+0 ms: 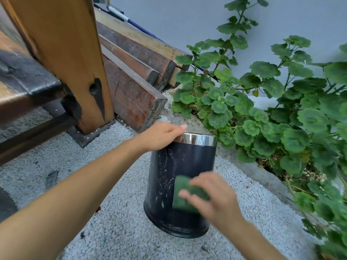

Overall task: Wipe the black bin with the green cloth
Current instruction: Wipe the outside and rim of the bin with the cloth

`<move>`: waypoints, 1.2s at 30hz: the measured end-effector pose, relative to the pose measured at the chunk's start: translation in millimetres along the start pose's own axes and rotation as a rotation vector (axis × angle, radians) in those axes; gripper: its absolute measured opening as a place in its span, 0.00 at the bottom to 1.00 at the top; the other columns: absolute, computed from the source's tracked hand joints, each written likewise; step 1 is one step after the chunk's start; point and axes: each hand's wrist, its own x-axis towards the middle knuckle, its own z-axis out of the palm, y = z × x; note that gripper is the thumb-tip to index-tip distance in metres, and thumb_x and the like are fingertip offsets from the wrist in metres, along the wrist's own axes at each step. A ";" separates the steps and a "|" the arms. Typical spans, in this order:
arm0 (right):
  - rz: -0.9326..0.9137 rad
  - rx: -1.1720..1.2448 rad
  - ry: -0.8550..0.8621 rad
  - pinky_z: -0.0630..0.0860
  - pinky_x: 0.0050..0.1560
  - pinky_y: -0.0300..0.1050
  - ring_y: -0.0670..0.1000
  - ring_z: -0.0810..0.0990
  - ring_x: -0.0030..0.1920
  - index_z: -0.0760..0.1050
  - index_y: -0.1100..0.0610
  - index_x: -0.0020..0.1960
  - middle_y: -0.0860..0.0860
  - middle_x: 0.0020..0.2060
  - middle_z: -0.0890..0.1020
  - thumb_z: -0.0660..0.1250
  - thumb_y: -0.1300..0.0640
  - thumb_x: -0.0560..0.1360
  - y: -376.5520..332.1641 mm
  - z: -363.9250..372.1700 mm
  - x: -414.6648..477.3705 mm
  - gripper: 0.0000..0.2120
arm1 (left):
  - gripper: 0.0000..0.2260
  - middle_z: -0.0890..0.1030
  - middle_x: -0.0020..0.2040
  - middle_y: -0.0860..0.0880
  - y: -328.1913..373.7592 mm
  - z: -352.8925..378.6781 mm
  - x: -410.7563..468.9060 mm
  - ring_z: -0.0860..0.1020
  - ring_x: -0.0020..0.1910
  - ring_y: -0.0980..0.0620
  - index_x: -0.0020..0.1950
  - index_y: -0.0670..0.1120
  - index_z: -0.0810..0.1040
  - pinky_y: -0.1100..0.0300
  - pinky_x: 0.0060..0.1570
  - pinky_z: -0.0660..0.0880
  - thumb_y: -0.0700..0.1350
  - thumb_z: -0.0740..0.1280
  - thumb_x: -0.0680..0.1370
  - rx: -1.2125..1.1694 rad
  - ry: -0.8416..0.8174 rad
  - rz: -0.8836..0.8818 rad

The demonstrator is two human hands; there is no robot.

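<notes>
The black bin (169, 175) stands on pebbled ground, tilted slightly, with a shiny metal band (199, 139) around its top. White streaks and specks mark its side. My left hand (159, 136) grips the rim on the left side of the top. My right hand (216, 194), blurred, presses the green cloth (183, 192) flat against the lower front of the bin. The far side of the bin is hidden.
A leafy green plant (272, 113) in a concrete bed crowds the right side, close behind the bin. Stacked wooden planks (135, 76) lean at the back left beside a thick wooden post (75, 59). Pebbled floor (112, 231) spreads in front.
</notes>
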 end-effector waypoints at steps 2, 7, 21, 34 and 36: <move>0.079 -0.007 0.139 0.74 0.47 0.33 0.45 0.78 0.44 0.83 0.57 0.46 0.46 0.43 0.82 0.77 0.46 0.73 8.4 -23.0 38.7 0.14 | 0.31 0.74 0.35 0.42 10.7 5.2 2.8 0.73 0.35 0.47 0.37 0.38 0.74 0.55 0.40 0.66 0.62 0.54 0.85 0.003 -0.012 0.004; 0.134 -0.004 0.299 0.72 0.47 0.32 0.45 0.79 0.43 0.83 0.58 0.48 0.48 0.43 0.83 0.79 0.48 0.72 31.1 -49.7 107.2 0.14 | 0.18 0.82 0.43 0.40 39.5 24.6 20.5 0.78 0.45 0.41 0.42 0.40 0.79 0.51 0.42 0.74 0.48 0.61 0.86 0.046 -0.065 -0.017; 0.109 -0.032 -0.039 0.75 0.47 0.36 0.49 0.77 0.44 0.81 0.56 0.49 0.49 0.44 0.79 0.78 0.47 0.72 46.3 7.7 -56.7 0.15 | 0.23 0.60 0.30 0.50 55.9 33.8 45.1 0.59 0.27 0.51 0.34 0.47 0.61 0.54 0.31 0.54 0.55 0.60 0.86 0.041 -0.039 -0.017; 0.154 -0.101 0.278 0.73 0.50 0.34 0.50 0.79 0.45 0.83 0.61 0.47 0.52 0.44 0.83 0.79 0.51 0.73 66.3 -52.5 9.4 0.13 | 0.25 0.86 0.51 0.48 68.6 47.4 54.1 0.81 0.50 0.51 0.51 0.45 0.87 0.52 0.59 0.75 0.59 0.56 0.86 -0.114 -0.032 -0.086; 0.157 -0.116 0.305 0.72 0.48 0.36 0.51 0.79 0.44 0.83 0.61 0.47 0.53 0.43 0.83 0.79 0.51 0.73 71.9 -51.5 39.2 0.13 | 0.27 0.85 0.57 0.42 57.6 44.7 50.7 0.81 0.57 0.44 0.56 0.41 0.84 0.50 0.64 0.73 0.59 0.54 0.86 -0.008 -0.021 -0.125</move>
